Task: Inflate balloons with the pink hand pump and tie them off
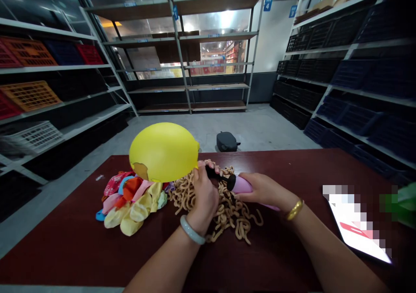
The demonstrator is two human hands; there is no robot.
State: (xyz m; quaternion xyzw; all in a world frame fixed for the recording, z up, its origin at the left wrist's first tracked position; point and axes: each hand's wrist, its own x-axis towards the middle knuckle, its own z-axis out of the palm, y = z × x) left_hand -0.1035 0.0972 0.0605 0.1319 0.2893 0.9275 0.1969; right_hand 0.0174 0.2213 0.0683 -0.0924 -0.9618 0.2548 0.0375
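A large inflated yellow balloon (164, 152) with a tan patch at its lower left sits at my left hand (205, 191). That hand is closed round the balloon's neck and a black part of a balloon pump (243, 185). My right hand (261, 187) grips the pump's pink body; a thin black rod shows between the hands. Just where the neck meets the pump is hidden by my left fingers. Below both hands lies a heap of tan, curled, worm-like strands (238, 221). Left of it is a pile of limp, colourful balloons (130, 204).
The dark red table (81, 249) bears a lit tablet-like screen (354, 223), partly pixelated, and a blurred green object (406, 204) at right. A dark grey bag (226, 141) is on the floor beyond. Metal shelves (188, 37) stand behind; crates (30, 96) fill side racks.
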